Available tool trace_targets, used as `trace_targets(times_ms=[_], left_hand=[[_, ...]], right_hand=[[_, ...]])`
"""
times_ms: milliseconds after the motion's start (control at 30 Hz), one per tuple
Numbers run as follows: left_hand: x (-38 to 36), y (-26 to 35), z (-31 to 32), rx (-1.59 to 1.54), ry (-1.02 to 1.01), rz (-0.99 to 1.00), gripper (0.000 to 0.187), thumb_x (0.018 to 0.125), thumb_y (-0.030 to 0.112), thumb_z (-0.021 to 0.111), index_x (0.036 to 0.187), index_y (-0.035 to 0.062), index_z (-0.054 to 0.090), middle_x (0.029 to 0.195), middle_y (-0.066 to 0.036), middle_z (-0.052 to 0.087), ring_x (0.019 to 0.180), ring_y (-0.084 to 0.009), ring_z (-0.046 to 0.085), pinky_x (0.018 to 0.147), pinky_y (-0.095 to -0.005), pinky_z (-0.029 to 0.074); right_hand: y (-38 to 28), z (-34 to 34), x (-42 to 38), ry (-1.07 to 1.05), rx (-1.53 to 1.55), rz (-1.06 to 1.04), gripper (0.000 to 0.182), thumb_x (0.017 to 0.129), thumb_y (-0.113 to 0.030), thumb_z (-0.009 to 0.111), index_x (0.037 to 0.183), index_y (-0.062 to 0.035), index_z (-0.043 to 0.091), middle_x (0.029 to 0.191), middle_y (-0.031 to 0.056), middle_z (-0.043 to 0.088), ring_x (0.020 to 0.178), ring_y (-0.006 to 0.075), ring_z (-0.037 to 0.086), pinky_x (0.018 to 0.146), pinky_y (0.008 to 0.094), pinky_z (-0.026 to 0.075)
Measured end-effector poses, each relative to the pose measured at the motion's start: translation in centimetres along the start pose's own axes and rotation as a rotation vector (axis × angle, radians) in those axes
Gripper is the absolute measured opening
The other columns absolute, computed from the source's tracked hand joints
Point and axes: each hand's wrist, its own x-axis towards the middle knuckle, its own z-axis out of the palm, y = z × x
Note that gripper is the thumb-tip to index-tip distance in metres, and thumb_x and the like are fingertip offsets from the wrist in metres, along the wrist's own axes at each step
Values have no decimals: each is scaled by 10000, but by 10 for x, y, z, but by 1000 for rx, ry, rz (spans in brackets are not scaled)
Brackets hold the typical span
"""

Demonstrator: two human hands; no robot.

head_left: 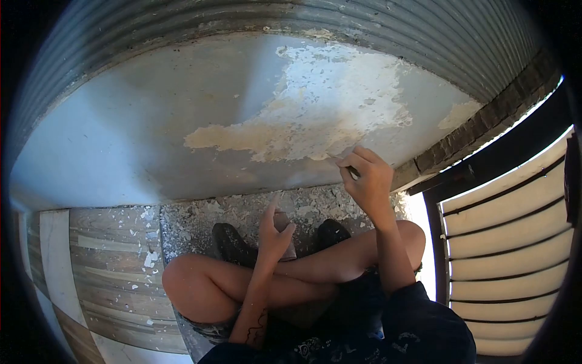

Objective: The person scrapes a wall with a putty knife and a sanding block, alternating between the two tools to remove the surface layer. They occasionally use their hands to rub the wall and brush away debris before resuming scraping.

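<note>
My right hand (368,180) is closed around a small scraper (335,158), whose thin tip touches the wall at the lower edge of a bare patch (315,121). Around that patch, grey-blue paint (200,91) still covers the wall, with ragged edges. My left hand (276,232) hangs over the floor in front of my crossed legs, thumb and fingers apart, and nothing shows in it. Paint flakes (194,221) lie thickly on the floor at the foot of the wall.
Corrugated sheeting (200,30) runs above the wall. Two dark shoes (232,242) stand near its base. A wood-patterned tiled floor (115,267) with scattered flakes is at left. At right are a brick edge (448,145) and a dark-framed gate (503,242).
</note>
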Motion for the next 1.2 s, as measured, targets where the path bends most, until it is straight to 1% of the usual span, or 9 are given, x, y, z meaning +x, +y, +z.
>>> trace_targets(times_ms=[133, 233, 433, 700, 833, 933, 1000, 1100, 1200], left_hand=[[3, -6, 4, 68, 58, 55, 752, 684, 45, 652, 1363, 75, 330, 1167, -151, 489, 1050, -240, 485, 943, -353, 375], [-2, -7, 3, -5, -49, -32, 777, 670, 54, 651, 1358, 16, 291, 1270, -232, 436, 1199, -345, 420, 1010, -389, 328], [1, 1, 3, -60, -64, -94, 778, 658, 61, 665, 1345, 20, 304, 1249, -223, 443, 1172, -330, 438, 996, -392, 342], [-1, -11, 10, 18, 39, 89, 764, 635, 52, 671, 1316, 45, 325, 1150, -199, 492, 1002, -301, 523, 909, -374, 407], [0, -3, 3, -47, -19, -73, 748, 636, 50, 660, 1310, 53, 336, 1098, -191, 515, 999, -295, 521, 900, -377, 412], [7, -6, 6, -14, 52, 72, 701, 654, 40, 634, 1295, 47, 350, 993, -182, 544, 841, -262, 581, 780, -357, 472], [-2, 3, 3, -55, -9, -79, 653, 679, 30, 610, 1282, 51, 360, 913, -173, 554, 637, -214, 599, 600, -330, 503], [0, 4, 2, -290, -79, -371, 658, 686, 6, 613, 1294, 66, 368, 966, -133, 541, 762, -204, 615, 610, -314, 519], [2, 15, 0, -256, -81, -327, 637, 711, -4, 586, 1297, 71, 349, 929, -142, 544, 657, -179, 607, 490, -285, 502]], right_hand=[[7, 11, -2, -19, -4, -19, 118, 643, -20, 650, 704, -99, 586, 702, 29, 539, 669, 237, 578, 537, 356, 448], [-4, 0, 1, -20, -17, -5, 122, 640, -18, 651, 712, -97, 593, 703, 31, 542, 667, 241, 578, 542, 359, 450], [1, 11, -2, -28, -9, -16, 108, 642, -19, 645, 702, -96, 598, 701, 34, 539, 666, 243, 576, 540, 354, 450], [-3, 4, 2, -71, -49, -10, 99, 638, -23, 646, 696, -88, 598, 697, 38, 538, 652, 240, 572, 545, 349, 454], [-20, -20, 20, 10, 127, 13, 97, 637, -18, 647, 683, -78, 586, 663, 49, 527, 606, 242, 565, 524, 346, 444], [-19, -17, 30, -17, 97, -76, 89, 646, -21, 647, 684, -76, 589, 648, 59, 532, 584, 246, 563, 509, 348, 440], [-31, -22, 40, -57, 62, -140, 81, 653, -27, 646, 685, -78, 593, 644, 64, 540, 580, 248, 564, 505, 349, 440], [-52, -36, 59, 27, 176, -79, 48, 672, -49, 634, 682, -80, 598, 645, 67, 562, 593, 262, 574, 517, 363, 453], [-44, 4, 59, -79, -113, -231, 60, 676, -25, 650, 680, -80, 628, 683, 46, 615, 607, 203, 619, 560, 291, 481]])
